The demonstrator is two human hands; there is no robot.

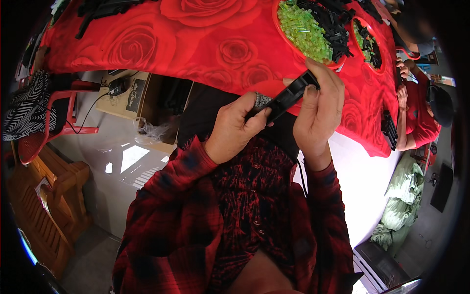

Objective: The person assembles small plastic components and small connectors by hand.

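Note:
A long, narrow black plastic part [289, 96] with open recesses along its side is held between my two hands, tilted with its right end higher. My left hand [233, 128] is closed round its lower left end. A grey knitted cover [263, 100] wraps one of the fingers there. My right hand [319, 111] grips the upper right end, thumb in front and fingers behind. Just beyond, on the table, stands a red-rimmed round tray [280, 30] of small translucent green pieces [302, 30] and small black pieces [329, 24].
A red rose-patterned cloth [205, 46] covers the table. A second red tray [379, 71] stands to the right, and black parts [105, 9] lie at the far left. Another person [421, 110] sits at the right edge. Below the table is an open cardboard box [147, 105].

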